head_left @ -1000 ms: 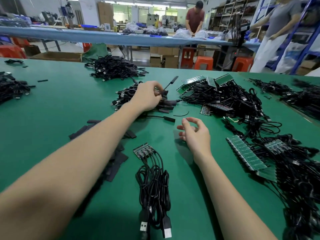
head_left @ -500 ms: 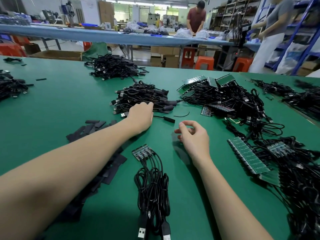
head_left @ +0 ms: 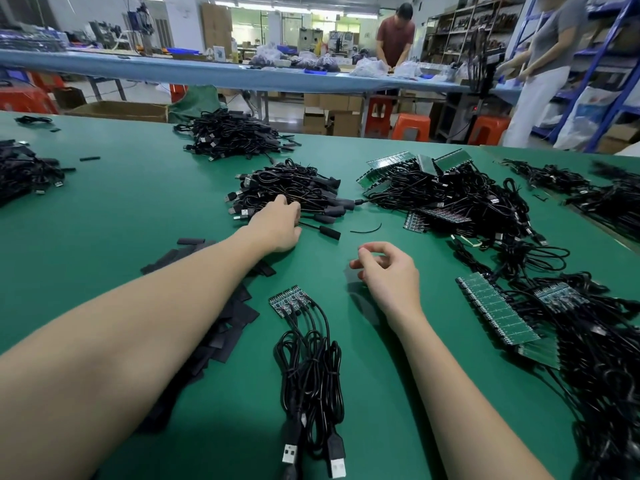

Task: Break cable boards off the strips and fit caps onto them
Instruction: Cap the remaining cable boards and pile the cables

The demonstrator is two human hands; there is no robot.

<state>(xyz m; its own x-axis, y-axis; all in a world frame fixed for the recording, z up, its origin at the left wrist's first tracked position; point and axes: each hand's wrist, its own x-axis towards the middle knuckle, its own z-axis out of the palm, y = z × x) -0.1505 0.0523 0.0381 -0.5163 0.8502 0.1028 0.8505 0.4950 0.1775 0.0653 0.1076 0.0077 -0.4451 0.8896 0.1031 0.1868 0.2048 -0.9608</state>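
Now my left hand [head_left: 277,225] reaches into the capped pile [head_left: 291,194], fingers hidden, so can't tell its grip. Right hand [head_left: 388,271] hovers loosely curled, holding nothing. Board strip [head_left: 290,300] w/ cables lies on bench [head_left: 138,209] btwn my arms.

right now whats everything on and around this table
table: one, green top, fills the foreground
capped cable pile: one, black, centre, under the left hand's fingers
cable and board-strip heap: one, black and green, right of centre
short board strip with cables: one, green boards, black leads, near centre
long board strip: one, green, near right
caps: many, black, flat, beside the left forearm
far cable pile: one, black, back edge
stools: several, orange, behind the table
left hand: reaching into the capped pile
right hand: fingers loosely curled, nothing in its grip
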